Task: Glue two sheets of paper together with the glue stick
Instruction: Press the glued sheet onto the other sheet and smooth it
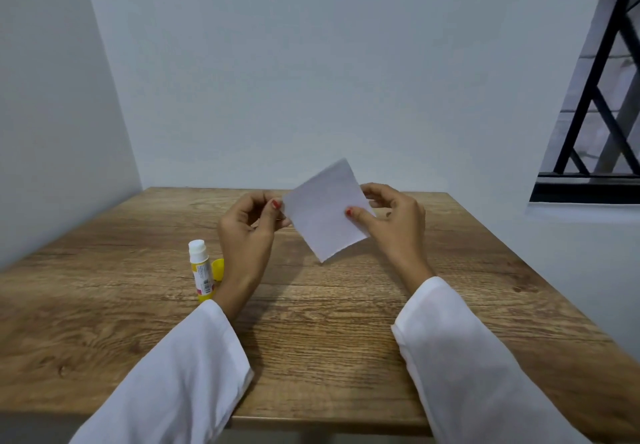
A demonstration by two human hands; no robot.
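Two hands hold one visible white paper (pixel 327 210) above the table (pixel 311 322): left hand (pixel 247 227) pinches its left corner, right hand (pixel 391 217) pinches its right edge with thumb on top. One uncapped glue stick (pixel 200 270) stands upright left of the left wrist, one yellow cap (pixel 218 269) just beside it; whether a second sheet lies behind the first cannot be told

— How many of each were there?
— One glue stick (pixel 200 272), one yellow cap (pixel 218 269), two hands: left (pixel 247 227), right (pixel 393 217). Paper (pixel 327 210): one piece showed; whether another lay against it, I couldn't tell.
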